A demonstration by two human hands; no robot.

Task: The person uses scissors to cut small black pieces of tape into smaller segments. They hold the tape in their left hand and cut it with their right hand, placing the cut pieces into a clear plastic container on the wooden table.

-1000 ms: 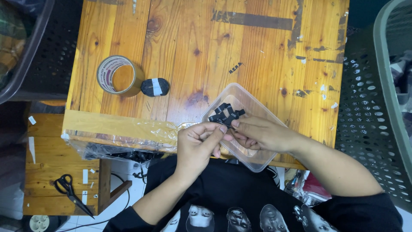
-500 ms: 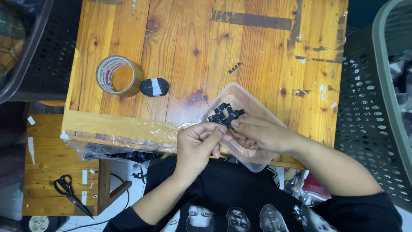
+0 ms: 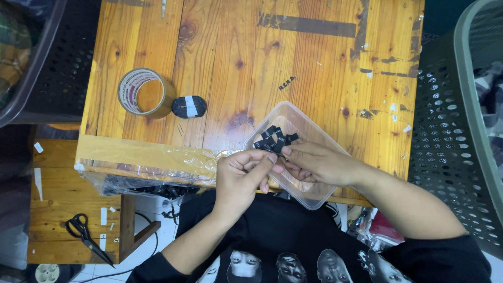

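A clear plastic tub (image 3: pixel 319 137) sits at the near edge of the wooden table (image 3: pixel 251 63), with several small black fabric tags (image 3: pixel 272 139) inside. My left hand (image 3: pixel 242 175) and my right hand (image 3: pixel 314 163) meet over the tub's near left rim. Their fingertips pinch one small black tag between them. My right hand lies partly inside the tub and hides its floor.
A roll of brown tape (image 3: pixel 142 93) and a small black oval object with a white band (image 3: pixel 188 106) lie on the table's left. Crumpled clear plastic (image 3: pixel 146 162) hangs along the near edge. Perforated baskets (image 3: pixel 456 120) flank both sides. Scissors (image 3: pixel 84 233) lie on a low shelf.
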